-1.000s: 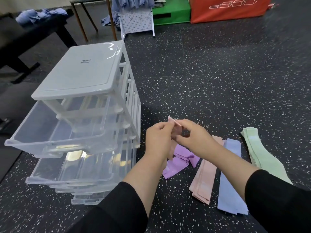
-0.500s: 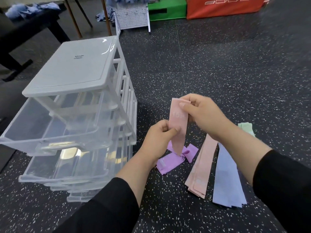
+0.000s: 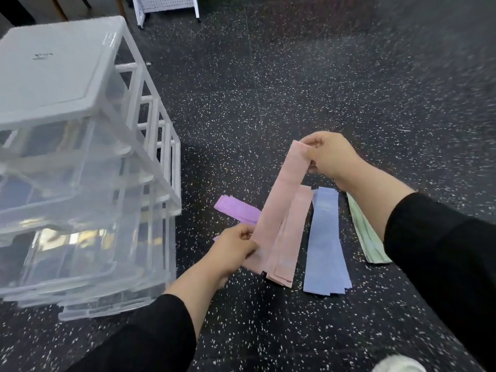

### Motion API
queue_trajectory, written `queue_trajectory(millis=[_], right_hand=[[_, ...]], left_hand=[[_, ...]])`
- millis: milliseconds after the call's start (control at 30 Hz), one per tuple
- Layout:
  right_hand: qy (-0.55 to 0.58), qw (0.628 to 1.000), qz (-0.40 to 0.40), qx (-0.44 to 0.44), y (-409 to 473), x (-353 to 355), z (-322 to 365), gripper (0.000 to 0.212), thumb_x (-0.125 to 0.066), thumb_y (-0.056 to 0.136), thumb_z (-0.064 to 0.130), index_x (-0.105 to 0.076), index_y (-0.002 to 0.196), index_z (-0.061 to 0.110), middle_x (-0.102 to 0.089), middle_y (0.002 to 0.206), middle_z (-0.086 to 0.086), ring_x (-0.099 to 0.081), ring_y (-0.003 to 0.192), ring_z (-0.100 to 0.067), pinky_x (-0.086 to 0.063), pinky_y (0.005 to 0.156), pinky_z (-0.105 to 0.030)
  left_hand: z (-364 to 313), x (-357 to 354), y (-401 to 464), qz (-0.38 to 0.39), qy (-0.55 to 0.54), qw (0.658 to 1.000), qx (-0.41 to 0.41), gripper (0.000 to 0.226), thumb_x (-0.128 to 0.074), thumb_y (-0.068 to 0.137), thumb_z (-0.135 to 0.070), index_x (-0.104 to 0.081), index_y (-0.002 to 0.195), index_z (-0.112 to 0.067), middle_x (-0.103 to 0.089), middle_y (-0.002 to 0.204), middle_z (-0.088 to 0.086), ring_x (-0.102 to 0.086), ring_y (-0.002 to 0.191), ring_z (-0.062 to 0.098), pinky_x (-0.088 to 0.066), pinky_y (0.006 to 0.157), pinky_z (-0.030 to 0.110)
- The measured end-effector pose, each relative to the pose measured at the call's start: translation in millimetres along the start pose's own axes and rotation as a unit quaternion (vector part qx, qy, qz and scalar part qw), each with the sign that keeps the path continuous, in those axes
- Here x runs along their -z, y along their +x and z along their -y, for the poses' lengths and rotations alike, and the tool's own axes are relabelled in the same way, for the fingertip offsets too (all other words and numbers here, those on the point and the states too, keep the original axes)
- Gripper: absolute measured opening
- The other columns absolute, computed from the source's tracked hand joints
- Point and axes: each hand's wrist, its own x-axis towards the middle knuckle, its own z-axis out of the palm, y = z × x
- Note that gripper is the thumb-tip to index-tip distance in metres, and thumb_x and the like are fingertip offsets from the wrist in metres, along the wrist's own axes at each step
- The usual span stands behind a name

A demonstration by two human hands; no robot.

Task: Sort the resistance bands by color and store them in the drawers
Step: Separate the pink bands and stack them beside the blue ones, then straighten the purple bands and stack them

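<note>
On your left stood the drawer unit (image 3: 88, 162), its clear drawers pulled out, the left edge cut off by the frame and the contents hard to make out through the glare. Your left hand (image 3: 230, 251) sat just right of it, low over the floor (image 3: 295, 89), fingers curled and pinching the lower end of the pink band (image 3: 279, 200). That band ran stretched flat, up and to the right, to your right hand (image 3: 327, 154), which pinched the top end between thumb and fingers. So you had it gripped at both ends, held above the floor. Behind your left hand lay the purple band (image 3: 237, 209), partly hidden by your knuckles and the pink band. Under the held band rested the pink pile (image 3: 290, 237), its left side covered. Next right came the blue pile (image 3: 326, 242), lying flat, then the green pile (image 3: 366, 234), largely hidden under your right sleeve (image 3: 442, 259).
</note>
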Motion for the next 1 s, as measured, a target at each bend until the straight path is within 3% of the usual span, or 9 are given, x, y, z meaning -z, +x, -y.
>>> queue_trajectory(millis=[67, 133, 200, 400, 500, 600, 667, 867, 1000], right_hand=[[-0.037, 0.999, -0.007, -0.018, 4, 2, -20, 0.020, -0.057, 0.093, 0.010, -0.067, 0.089, 0.027, -0.072, 0.094, -0.009, -0.072, 0.081, -0.028, -0.064, 0.071, -0.050], [-0.062, 0.998, -0.007, -0.028, 9, 4, -37, 0.020, -0.057, 0.091, 0.012, -0.068, 0.085, 0.028, -0.072, 0.090, -0.009, -0.073, 0.087, -0.038, -0.062, 0.076, -0.058], [-0.092, 0.995, 0.000, -0.037, 15, 4, -54, 0.015, -0.061, 0.093, 0.013, -0.070, 0.086, 0.023, -0.070, 0.084, -0.006, -0.070, 0.080, -0.035, -0.062, 0.078, -0.051], [-0.160, 0.986, 0.021, -0.050, 42, -2, -91, 0.025, -0.052, 0.093, 0.008, -0.064, 0.082, 0.027, -0.069, 0.083, -0.002, -0.056, 0.067, -0.021, -0.039, 0.054, -0.028], [-0.185, 0.981, 0.034, -0.053, 57, -7, -104, 0.025, -0.053, 0.091, 0.009, -0.067, 0.084, 0.028, -0.068, 0.087, 0.001, -0.061, 0.080, -0.026, -0.043, 0.065, -0.031], [-0.260, 0.961, 0.063, -0.070, 68, -13, -119, 0.037, -0.063, 0.095, 0.018, -0.064, 0.132, 0.019, -0.067, 0.123, -0.007, -0.062, 0.106, -0.030, -0.043, 0.082, -0.030], [-0.316, 0.945, 0.069, -0.050, 66, -21, -125, 0.049, -0.063, 0.098, 0.026, -0.053, 0.145, 0.017, -0.059, 0.141, -0.011, -0.058, 0.123, -0.033, -0.046, 0.094, -0.035], [-0.333, 0.927, 0.163, 0.051, 42, -81, -123, 0.035, -0.057, 0.100, 0.029, -0.061, 0.134, 0.018, -0.060, 0.130, -0.007, -0.060, 0.115, -0.030, -0.049, 0.095, -0.038], [-0.370, 0.899, 0.226, 0.065, 28, -121, -129, 0.038, -0.055, 0.098, 0.028, -0.055, 0.136, 0.021, -0.058, 0.130, -0.005, -0.059, 0.116, -0.031, -0.049, 0.092, -0.043]], left_hand=[[8, -9, 7, -0.001, 0.002, 1.000, 0.015, 0.039, -0.055, 0.084, 0.005, -0.073, 0.110, -0.017, -0.079, 0.097, 0.008, -0.070, 0.085, 0.022, -0.057, 0.083, 0.038], [16, -18, 13, -0.005, 0.008, 0.999, 0.034, 0.039, -0.054, 0.087, 0.009, -0.071, 0.114, -0.015, -0.075, 0.085, 0.003, -0.066, 0.075, 0.016, -0.053, 0.068, 0.023], [24, -27, 17, -0.013, 0.015, 0.998, 0.055, 0.037, -0.055, 0.089, 0.009, -0.068, 0.116, -0.013, -0.072, 0.083, 0.002, -0.063, 0.072, 0.012, -0.049, 0.060, 0.015], [44, -51, 35, -0.032, 0.049, 0.995, 0.079, 0.045, -0.052, 0.084, 0.007, -0.068, 0.117, -0.018, -0.072, 0.090, 0.001, -0.064, 0.084, 0.015, -0.048, 0.072, 0.026], [47, -62, 43, -0.014, 0.059, 0.994, 0.089, 0.045, -0.056, 0.087, 0.002, -0.064, 0.127, -0.017, -0.072, 0.102, 0.001, -0.067, 0.095, 0.018, -0.055, 0.082, 0.032], [46, -68, 48, -0.034, 0.121, 0.988, 0.085, 0.044, -0.057, 0.095, -0.011, -0.055, 0.139, -0.018, -0.064, 0.129, 0.001, -0.061, 0.116, 0.020, -0.048, 0.099, 0.030], [48, -64, 53, -0.071, 0.148, 0.984, 0.075, 0.046, -0.054, 0.097, -0.016, -0.053, 0.143, -0.019, -0.060, 0.136, 0.000, -0.057, 0.123, 0.019, -0.044, 0.103, 0.028], [57, -32, 63, -0.111, 0.213, 0.968, 0.073, 0.037, -0.052, 0.100, -0.021, -0.057, 0.137, -0.016, -0.064, 0.133, 0.002, -0.060, 0.119, 0.021, -0.045, 0.097, 0.028], [60, -15, 66, -0.119, 0.231, 0.962, 0.080, 0.040, -0.049, 0.101, -0.023, -0.055, 0.141, -0.018, -0.060, 0.139, 0.004, -0.059, 0.121, 0.024, -0.046, 0.096, 0.030]])
